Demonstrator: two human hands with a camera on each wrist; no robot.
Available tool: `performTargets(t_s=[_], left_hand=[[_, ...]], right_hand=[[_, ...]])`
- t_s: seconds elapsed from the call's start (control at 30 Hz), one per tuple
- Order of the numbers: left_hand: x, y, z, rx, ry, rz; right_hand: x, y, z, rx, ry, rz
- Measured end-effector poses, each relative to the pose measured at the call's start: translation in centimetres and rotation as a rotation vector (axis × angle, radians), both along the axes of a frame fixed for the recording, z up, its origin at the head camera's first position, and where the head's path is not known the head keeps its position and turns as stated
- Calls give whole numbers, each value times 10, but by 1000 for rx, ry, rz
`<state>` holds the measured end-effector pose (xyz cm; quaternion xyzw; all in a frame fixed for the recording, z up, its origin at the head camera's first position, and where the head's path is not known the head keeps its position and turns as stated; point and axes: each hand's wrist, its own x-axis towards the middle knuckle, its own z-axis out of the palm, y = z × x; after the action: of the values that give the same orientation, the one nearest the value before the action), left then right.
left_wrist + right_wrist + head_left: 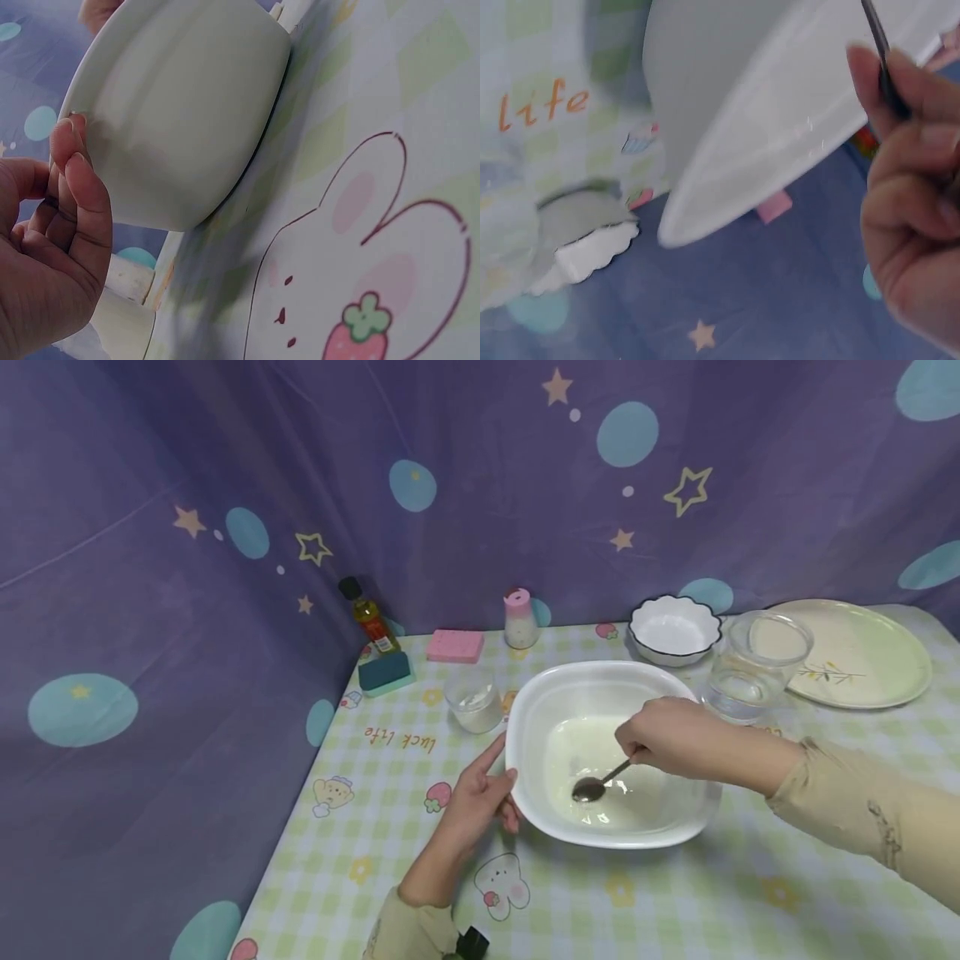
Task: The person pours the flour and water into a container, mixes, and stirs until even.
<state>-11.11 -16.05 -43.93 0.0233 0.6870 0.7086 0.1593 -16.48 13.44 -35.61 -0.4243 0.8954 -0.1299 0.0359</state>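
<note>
A white basin (600, 692) with a shallow pool of pale liquid (570, 752) stands on the table, at the middle right of the head view. My left hand (471, 797) holds its left rim, the thumb at the edge and the other fingers against the outer wall. Over the basin, my right hand (667, 739) pinches the handle of a metal spoon (588, 790). The spoon's bowl is down at the liquid's surface, tilted toward the left. In the right wrist view the dark handle (877, 30) runs between thumb and fingers.
Left of the basin sits a clear cup of white powder (477, 706). Behind are a sponge (386, 672), an oil bottle (375, 625), a pink sponge (455, 646) and a pink-topped shaker (520, 620). A scalloped bowl (675, 631), a clear jar (753, 668) and a plate (885, 664) stand right.
</note>
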Motion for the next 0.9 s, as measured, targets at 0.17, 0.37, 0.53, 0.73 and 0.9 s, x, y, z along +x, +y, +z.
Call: performTargets(t_s=[0.17,0.37,0.53,0.73,0.9], left_hand=[[0,-1,0,-6,-5,-1],[1,-1,0,-4,5,-7],[0,0,-1,6,6,-14],[-1,0,0,5,1,-8],[-1,-1,0,4,-3,-6]], right_hand=[[-9,-20,-9,-26,179,-86],[-29,-19,-11,68,276,-200],[-27,-5,-7,177,274,-214],[-16,14,7,229,224,-170],[-13,27,19,251,118,-90]])
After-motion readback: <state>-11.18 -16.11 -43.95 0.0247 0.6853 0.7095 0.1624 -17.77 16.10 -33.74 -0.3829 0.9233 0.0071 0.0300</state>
